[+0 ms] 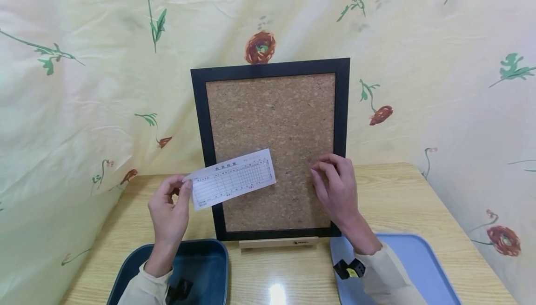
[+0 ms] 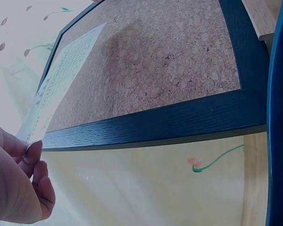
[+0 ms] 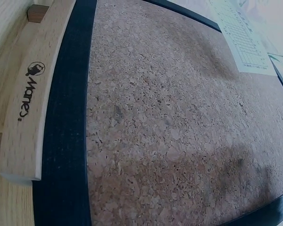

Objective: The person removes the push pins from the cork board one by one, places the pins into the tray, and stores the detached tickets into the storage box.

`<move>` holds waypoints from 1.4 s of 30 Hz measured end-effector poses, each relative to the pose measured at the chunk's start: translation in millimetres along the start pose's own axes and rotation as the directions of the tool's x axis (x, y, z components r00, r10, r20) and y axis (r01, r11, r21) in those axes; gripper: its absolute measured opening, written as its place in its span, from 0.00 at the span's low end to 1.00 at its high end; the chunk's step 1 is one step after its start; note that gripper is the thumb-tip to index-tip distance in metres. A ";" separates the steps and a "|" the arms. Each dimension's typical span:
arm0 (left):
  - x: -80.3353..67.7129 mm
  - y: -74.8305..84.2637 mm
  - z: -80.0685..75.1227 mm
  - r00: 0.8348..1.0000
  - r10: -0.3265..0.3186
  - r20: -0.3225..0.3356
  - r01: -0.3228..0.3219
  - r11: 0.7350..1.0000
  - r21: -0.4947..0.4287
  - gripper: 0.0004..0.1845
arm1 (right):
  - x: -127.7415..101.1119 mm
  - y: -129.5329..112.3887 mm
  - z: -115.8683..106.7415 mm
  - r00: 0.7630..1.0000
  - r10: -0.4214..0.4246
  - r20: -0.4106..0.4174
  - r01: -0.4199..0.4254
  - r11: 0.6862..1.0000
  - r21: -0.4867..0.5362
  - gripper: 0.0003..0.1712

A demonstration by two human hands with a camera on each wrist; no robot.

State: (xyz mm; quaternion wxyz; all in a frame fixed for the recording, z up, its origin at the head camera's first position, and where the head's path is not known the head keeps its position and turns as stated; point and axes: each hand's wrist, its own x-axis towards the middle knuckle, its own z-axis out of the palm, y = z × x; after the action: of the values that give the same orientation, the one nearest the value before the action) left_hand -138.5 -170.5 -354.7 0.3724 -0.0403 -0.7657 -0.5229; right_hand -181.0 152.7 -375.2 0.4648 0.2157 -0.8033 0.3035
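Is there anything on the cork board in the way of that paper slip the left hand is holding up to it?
Nothing visible. The left hand pinches the paper slip by its left end, across the cork board's lower left. The cork looks bare, with no pins or other papers. The right hand rests near the right frame edge, clear of the slip.

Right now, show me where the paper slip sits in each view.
Head: the slip is left of centre, tilted, across the cork board's left frame edge, its left end pinched by the left hand.
Left wrist: the slip runs up the left side, from the fingers onto the cork.
Right wrist: the slip is at the top right corner.
Shared landmark: the cork board with its black frame, in all three.
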 end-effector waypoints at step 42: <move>-13.3 -5.4 -15.1 0.999 -0.035 -0.004 0.035 0.998 0.059 0.05 | -16.8 4.5 -12.5 1.000 -0.013 0.028 0.014 1.000 -0.020 0.24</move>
State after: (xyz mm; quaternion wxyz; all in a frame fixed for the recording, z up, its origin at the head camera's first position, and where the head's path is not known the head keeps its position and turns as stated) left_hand -123.4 -181.1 -364.3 0.3652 -0.0152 -0.7810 -0.5063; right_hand -168.1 165.7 -386.4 0.4577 0.2207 -0.8113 0.2892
